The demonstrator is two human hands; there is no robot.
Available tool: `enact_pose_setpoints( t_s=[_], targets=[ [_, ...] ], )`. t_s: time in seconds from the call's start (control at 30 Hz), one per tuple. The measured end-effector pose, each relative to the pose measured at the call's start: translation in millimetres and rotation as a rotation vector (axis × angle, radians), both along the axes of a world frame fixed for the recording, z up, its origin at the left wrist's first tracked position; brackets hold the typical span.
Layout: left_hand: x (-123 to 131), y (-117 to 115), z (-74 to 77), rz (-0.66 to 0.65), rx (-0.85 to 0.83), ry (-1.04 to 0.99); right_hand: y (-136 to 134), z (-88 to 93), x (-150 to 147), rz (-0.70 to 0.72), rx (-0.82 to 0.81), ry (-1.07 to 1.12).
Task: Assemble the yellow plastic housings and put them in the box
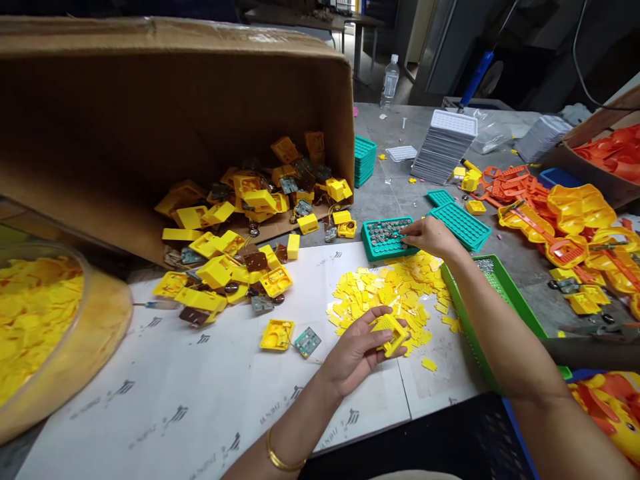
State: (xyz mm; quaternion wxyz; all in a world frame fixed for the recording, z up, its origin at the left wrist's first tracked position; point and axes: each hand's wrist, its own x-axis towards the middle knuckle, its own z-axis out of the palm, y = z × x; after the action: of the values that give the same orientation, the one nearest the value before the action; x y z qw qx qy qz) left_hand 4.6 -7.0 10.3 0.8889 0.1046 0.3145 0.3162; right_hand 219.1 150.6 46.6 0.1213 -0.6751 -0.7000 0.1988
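My left hand is closed around a small yellow plastic housing, held above the white sheet with its hollow side facing right. My right hand reaches to a teal tray full of small round silvery pieces that look like button cells. Its fingertips are pinched together at the tray's right part; what they hold is too small to make out. Under and beyond my left hand spreads a heap of flat yellow plastic pieces. Left of that hand lie an open yellow housing and a wired circuit board.
A tipped cardboard box spills yellow housings and boards on the left. Nearby stands a tub of yellow pieces. A green tray lies under my right forearm. Farther right are white stacked trays and orange plastic parts.
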Motion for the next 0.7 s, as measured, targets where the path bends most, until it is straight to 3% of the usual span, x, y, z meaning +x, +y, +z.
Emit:
enact_pose_setpoints(
  t_s=[0.23,0.5,0.7],
  targets=[
    [-1,2,0.2,0.021,0.002,0.050,10,12.2,-11,0.032,-0.047,-0.221],
    [-2,2,-0.8,0.027,0.017,0.069,22,8.5,2,0.192,-0.115,-0.188],
    [-2,2,-1.8,0.023,0.019,0.082,21,11.1,-5,0.171,-0.106,-0.247]
  ],
)
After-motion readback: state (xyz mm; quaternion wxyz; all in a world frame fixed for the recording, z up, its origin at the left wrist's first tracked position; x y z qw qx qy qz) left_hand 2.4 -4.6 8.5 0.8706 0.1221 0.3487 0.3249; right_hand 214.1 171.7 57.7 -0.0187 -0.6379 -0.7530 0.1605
